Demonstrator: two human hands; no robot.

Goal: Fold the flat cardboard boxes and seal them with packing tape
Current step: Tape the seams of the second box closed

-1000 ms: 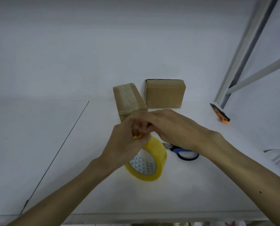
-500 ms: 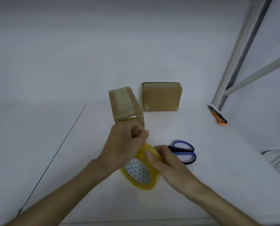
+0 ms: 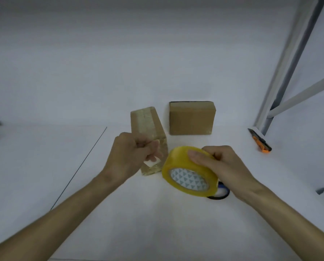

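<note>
A yellow roll of packing tape (image 3: 183, 161) is held above the white table, gripped over its rim by my right hand (image 3: 221, 166). My left hand (image 3: 131, 153) pinches the free end of the clear tape strip (image 3: 154, 159), which stretches from the roll to the left. Behind my left hand stands a taped cardboard box (image 3: 148, 125), upright and narrow. A second folded cardboard box (image 3: 192, 118) stands farther back, to its right.
Blue-handled scissors (image 3: 222, 193) lie on the table (image 3: 119, 213) under the roll, mostly hidden. An orange utility knife (image 3: 260, 141) lies at the right by a grey metal frame (image 3: 281, 72). A thin dark line (image 3: 82, 164) crosses the table on the left.
My right hand has carried the roll to the right and upward, away from my left hand. A strip of tape has been pulled out between them. The scissors are now mostly covered.
</note>
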